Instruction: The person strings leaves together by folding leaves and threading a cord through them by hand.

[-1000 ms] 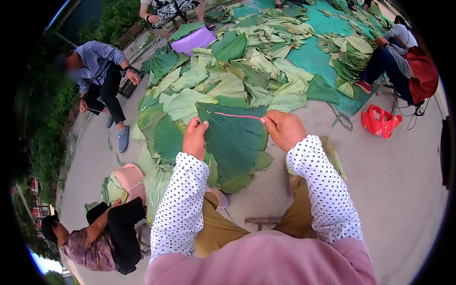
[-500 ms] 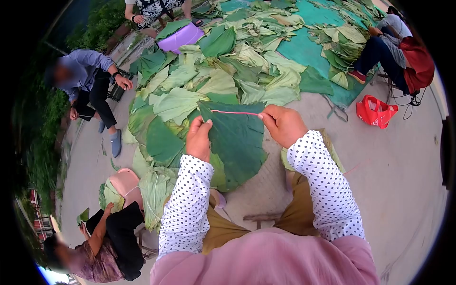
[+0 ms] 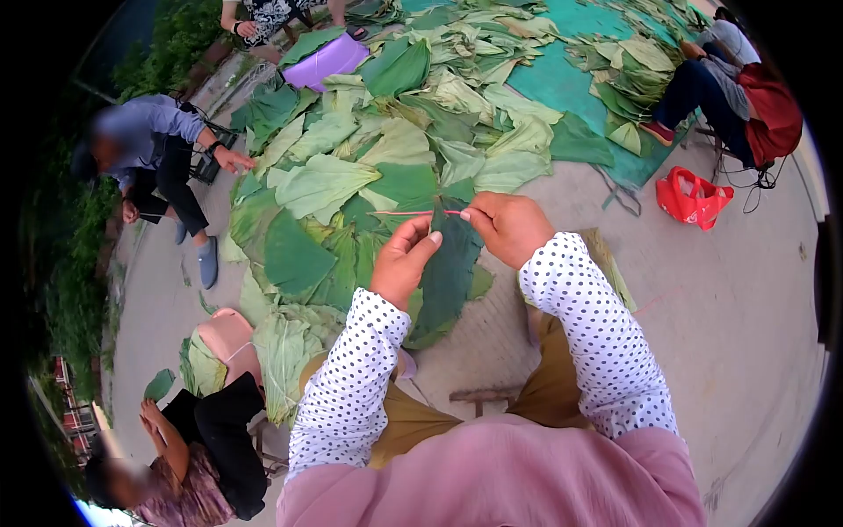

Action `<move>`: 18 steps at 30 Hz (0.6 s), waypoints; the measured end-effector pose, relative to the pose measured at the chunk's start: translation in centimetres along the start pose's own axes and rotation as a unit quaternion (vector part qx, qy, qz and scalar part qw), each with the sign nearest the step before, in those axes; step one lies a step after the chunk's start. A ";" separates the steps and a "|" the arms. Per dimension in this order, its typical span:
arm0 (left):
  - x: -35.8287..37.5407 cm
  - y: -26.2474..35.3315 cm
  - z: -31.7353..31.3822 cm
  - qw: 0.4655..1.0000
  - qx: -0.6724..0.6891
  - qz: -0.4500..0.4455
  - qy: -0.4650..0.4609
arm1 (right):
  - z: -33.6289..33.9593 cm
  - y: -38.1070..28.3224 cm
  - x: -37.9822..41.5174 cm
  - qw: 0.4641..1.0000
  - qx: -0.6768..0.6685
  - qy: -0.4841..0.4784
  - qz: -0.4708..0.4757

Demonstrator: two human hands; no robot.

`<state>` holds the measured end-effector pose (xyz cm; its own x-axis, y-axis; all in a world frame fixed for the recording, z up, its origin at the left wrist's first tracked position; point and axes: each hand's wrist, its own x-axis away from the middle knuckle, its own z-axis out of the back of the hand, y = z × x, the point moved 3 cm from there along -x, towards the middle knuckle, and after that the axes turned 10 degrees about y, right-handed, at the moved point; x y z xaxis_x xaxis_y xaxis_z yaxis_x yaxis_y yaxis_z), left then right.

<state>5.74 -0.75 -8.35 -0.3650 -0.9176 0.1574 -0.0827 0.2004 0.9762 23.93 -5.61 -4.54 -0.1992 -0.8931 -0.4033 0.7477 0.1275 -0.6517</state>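
In front of me a dark green lotus leaf [image 3: 448, 277] hangs folded between my hands. My left hand [image 3: 402, 268] is closed on the leaf's near-left edge, thumb on top. A thin pink cord [image 3: 399, 212] runs across the leaf's top, sticking out to the left past it and reaching my right fingertips on the other side. My right hand [image 3: 514, 230] pinches the cord right at the leaf's upper right. Just beyond my hands, a large pile of lotus leaves [image 3: 404, 140] spreads over the ground.
A purple basin [image 3: 327, 63] stands at the pile's far left, a pink basin [image 3: 230, 338] at near left. A red bag [image 3: 694, 198] sits on the concrete at right. Several seated people surround the pile, one person [image 3: 158, 145] at left. A green tarp [image 3: 562, 83] lies beneath leaves.
The leaf, spread flat before, is now folded narrower. My left hand has moved right, closer to my right hand, and the cord now sticks out left of the leaf.
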 end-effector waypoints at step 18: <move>-0.9 -0.1 -1.3 0.997 0.071 0.035 0.022 | 0.0 -1.4 0.3 0.997 -0.009 -0.033 0.071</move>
<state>7.32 -0.36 -8.35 -0.3340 -0.9131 0.2339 -0.1894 0.3081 0.9323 22.82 -6.03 -3.72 -0.0498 -0.8914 -0.4504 0.7537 0.2623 -0.6026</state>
